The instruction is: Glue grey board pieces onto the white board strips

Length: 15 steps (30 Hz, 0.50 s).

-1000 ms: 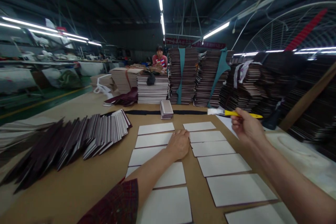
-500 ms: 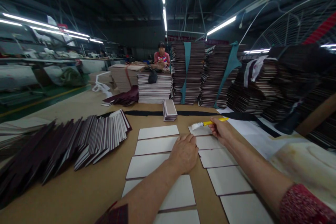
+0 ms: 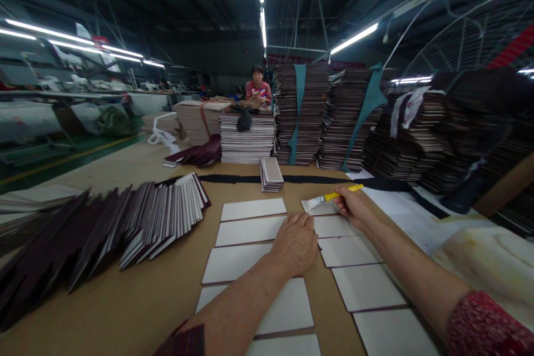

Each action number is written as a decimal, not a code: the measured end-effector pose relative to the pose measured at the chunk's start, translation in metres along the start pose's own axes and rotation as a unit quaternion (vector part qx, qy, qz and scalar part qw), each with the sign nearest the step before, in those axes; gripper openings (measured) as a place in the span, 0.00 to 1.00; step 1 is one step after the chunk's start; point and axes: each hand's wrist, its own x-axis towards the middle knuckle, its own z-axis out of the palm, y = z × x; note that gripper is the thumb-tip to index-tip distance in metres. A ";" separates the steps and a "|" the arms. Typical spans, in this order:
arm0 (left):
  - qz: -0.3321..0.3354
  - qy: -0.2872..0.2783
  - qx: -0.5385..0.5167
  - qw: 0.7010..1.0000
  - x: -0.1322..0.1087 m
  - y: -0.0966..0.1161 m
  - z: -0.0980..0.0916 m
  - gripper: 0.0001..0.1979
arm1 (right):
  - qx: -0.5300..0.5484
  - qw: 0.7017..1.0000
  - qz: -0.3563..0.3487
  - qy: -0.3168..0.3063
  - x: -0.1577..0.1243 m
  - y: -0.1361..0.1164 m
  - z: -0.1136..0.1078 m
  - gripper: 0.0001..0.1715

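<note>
My right hand [image 3: 352,206] is shut on a yellow-handled flat paintbrush [image 3: 334,197], its pale bristles on the top white board [image 3: 319,207] of the right column. My left hand [image 3: 295,245] lies flat, holding nothing, where several white rectangular boards [image 3: 250,232] of the left column meet the gap between columns. More white boards [image 3: 367,287] run down the right column toward me. All lie on a brown kraft-paper tabletop [image 3: 167,289]. A fanned row of dark maroon boards [image 3: 125,228] lies left of my left hand.
A small stack of boards [image 3: 271,174] and a black strip [image 3: 233,178] lie beyond the white boards. Tall stacks of dark boards [image 3: 300,114] rise behind them. A person [image 3: 257,89] sits at the far side. A large fan guard [image 3: 471,33] stands at the right.
My right hand has moved left and down, bringing the brush from above the table onto the top right board. My left hand has shifted slightly, and the view has tilted.
</note>
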 end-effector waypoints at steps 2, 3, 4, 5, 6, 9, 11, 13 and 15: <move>0.001 0.002 0.002 1.000 0.000 0.000 0.001 0.13 | -0.004 1.000 0.000 -0.003 0.002 0.002 0.000 0.15; 0.001 0.003 0.002 1.000 0.000 0.000 0.001 0.13 | -0.005 1.000 0.000 -0.004 0.003 0.003 0.000 0.14; 0.001 0.003 0.003 1.000 0.000 0.000 0.001 0.13 | -0.007 1.000 0.000 -0.004 0.004 0.004 0.000 0.14; 0.001 0.003 0.003 1.000 0.000 0.000 0.002 0.13 | -0.009 1.000 -0.001 -0.003 0.005 0.004 -0.001 0.14; 0.001 0.003 0.004 1.000 0.000 0.000 0.002 0.13 | -0.011 1.000 -0.001 -0.002 0.007 0.005 -0.001 0.14; -0.002 0.000 0.004 1.000 0.000 0.000 0.002 0.14 | -0.016 1.000 -0.003 0.004 0.011 0.005 -0.006 0.14; -0.003 -0.002 0.004 1.000 0.000 0.000 0.001 0.14 | -0.019 1.000 -0.005 0.012 0.015 0.005 -0.010 0.14; -0.003 -0.004 0.005 1.000 0.000 0.000 0.000 0.15 | -0.021 1.000 -0.005 0.020 0.017 0.003 -0.015 0.14; -0.003 -0.005 0.007 1.000 -0.001 0.001 -0.001 0.15 | -0.023 0.999 -0.004 0.028 0.019 0.001 -0.021 0.14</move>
